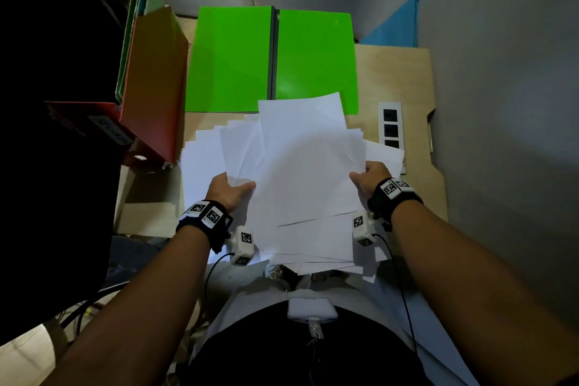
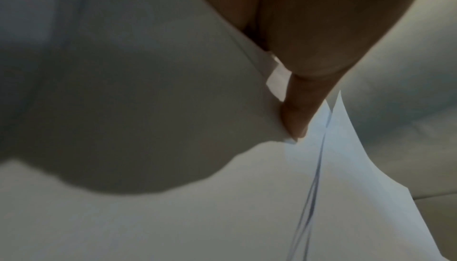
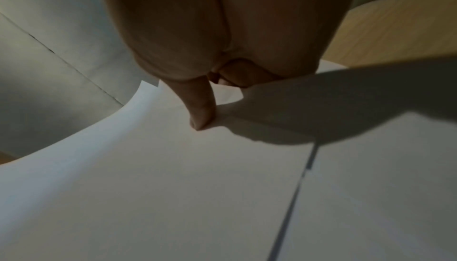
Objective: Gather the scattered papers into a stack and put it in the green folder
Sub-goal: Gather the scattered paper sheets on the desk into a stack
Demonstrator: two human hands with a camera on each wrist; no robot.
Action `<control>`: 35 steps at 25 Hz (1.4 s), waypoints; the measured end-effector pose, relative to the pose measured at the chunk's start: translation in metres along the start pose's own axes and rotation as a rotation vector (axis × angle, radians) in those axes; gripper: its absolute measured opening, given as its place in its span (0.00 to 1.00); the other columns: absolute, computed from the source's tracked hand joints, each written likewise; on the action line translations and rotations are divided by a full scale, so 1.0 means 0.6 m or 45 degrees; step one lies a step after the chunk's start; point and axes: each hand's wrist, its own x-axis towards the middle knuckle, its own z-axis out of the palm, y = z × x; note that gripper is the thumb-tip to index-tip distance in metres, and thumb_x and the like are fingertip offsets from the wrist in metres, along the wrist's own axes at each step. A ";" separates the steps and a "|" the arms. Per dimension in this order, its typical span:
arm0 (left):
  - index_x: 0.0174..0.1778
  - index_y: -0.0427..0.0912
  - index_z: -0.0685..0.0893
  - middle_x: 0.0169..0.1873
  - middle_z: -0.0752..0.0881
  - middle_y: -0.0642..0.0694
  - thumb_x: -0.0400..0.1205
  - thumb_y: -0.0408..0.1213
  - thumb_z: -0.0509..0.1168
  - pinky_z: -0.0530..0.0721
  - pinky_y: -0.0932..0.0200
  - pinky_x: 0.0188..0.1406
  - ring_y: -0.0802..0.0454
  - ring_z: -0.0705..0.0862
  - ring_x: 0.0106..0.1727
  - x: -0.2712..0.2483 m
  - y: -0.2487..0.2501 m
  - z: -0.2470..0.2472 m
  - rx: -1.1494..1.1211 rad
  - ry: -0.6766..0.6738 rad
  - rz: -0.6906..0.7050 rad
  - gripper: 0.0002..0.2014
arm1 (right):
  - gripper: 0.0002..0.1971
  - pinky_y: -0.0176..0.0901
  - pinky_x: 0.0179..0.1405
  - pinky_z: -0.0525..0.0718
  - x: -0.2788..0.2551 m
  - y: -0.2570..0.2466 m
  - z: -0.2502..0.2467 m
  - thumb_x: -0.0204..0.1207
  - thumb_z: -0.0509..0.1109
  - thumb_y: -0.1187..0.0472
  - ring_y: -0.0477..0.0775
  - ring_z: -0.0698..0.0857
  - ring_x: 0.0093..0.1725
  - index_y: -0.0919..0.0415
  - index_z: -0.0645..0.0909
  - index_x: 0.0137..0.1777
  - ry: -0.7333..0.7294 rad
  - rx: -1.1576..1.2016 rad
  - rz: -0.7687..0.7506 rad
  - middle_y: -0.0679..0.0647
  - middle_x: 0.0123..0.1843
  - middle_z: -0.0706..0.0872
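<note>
While both hands hold a loose, fanned bundle of white papers (image 1: 300, 172) over the wooden desk (image 1: 398, 72), the green folder (image 1: 272, 59) lies open and flat at the far edge of that desk, and it serves as the landmark for everything else. Left of the folder, an orange-red binder (image 1: 153, 84) stands leaning, with thinner green folders (image 1: 138, 25) upright behind it and a dark mass beyond. Nearer the person than the folder, and a little to its left, the left hand (image 1: 228, 189) grips the left edge of the papers, thumb on top and fingers hidden beneath the sheets. The left wrist view shows that thumb (image 2: 296, 112) pressed against a curled sheet (image 2: 148, 108), with other sheet edges splaying below. The bundle itself sits just on the near side of the folder, its top sheet's far corner overlapping the folder's right leaf; the sheets are uneven, corners stepping out to the left and near edges hanging past the desk's near edge. Nearer than the folder's right leaf, the right hand (image 1: 372, 178) clasps the right edge of the papers. In the right wrist view a finger (image 3: 202, 108) presses on a sheet (image 3: 173, 187) while the others curl behind it. Right of the folder, a white socket strip (image 1: 390, 125) lies on the desk, well apart from the folder.
</note>
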 end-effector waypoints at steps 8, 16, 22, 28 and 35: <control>0.45 0.42 0.87 0.36 0.85 0.44 0.64 0.47 0.81 0.81 0.48 0.42 0.41 0.84 0.41 0.025 -0.036 -0.021 -0.195 0.021 -0.147 0.19 | 0.12 0.52 0.59 0.83 0.008 0.030 -0.107 0.74 0.69 0.62 0.60 0.86 0.51 0.65 0.84 0.56 0.357 0.253 0.008 0.57 0.51 0.88; 0.54 0.31 0.82 0.36 0.82 0.39 0.78 0.33 0.69 0.75 0.59 0.30 0.44 0.80 0.34 0.010 -0.022 -0.011 -0.163 0.025 -0.256 0.12 | 0.10 0.53 0.53 0.86 -0.014 -0.017 -0.119 0.77 0.68 0.67 0.62 0.89 0.49 0.61 0.84 0.57 0.252 0.747 -0.104 0.60 0.55 0.89; 0.77 0.38 0.75 0.61 0.85 0.46 0.83 0.59 0.61 0.77 0.59 0.54 0.50 0.84 0.54 0.005 0.000 -0.015 -0.471 -0.022 -0.318 0.33 | 0.11 0.64 0.60 0.84 -0.006 -0.046 0.005 0.73 0.71 0.70 0.65 0.88 0.53 0.59 0.83 0.53 -0.082 0.650 -0.007 0.62 0.58 0.88; 0.55 0.42 0.90 0.47 0.93 0.44 0.65 0.72 0.71 0.85 0.50 0.56 0.43 0.91 0.52 -0.001 0.003 -0.022 -0.437 -0.190 -0.299 0.37 | 0.18 0.50 0.60 0.86 -0.050 -0.107 0.057 0.75 0.62 0.82 0.63 0.87 0.54 0.74 0.79 0.63 -0.286 0.578 -0.121 0.67 0.60 0.86; 0.34 0.37 0.84 0.34 0.87 0.37 0.77 0.59 0.66 0.86 0.47 0.55 0.39 0.86 0.42 0.008 -0.033 -0.030 -0.349 -0.023 -0.412 0.25 | 0.18 0.44 0.43 0.85 -0.145 -0.200 -0.006 0.72 0.55 0.86 0.58 0.89 0.41 0.76 0.82 0.54 -0.457 0.637 -0.381 0.61 0.44 0.90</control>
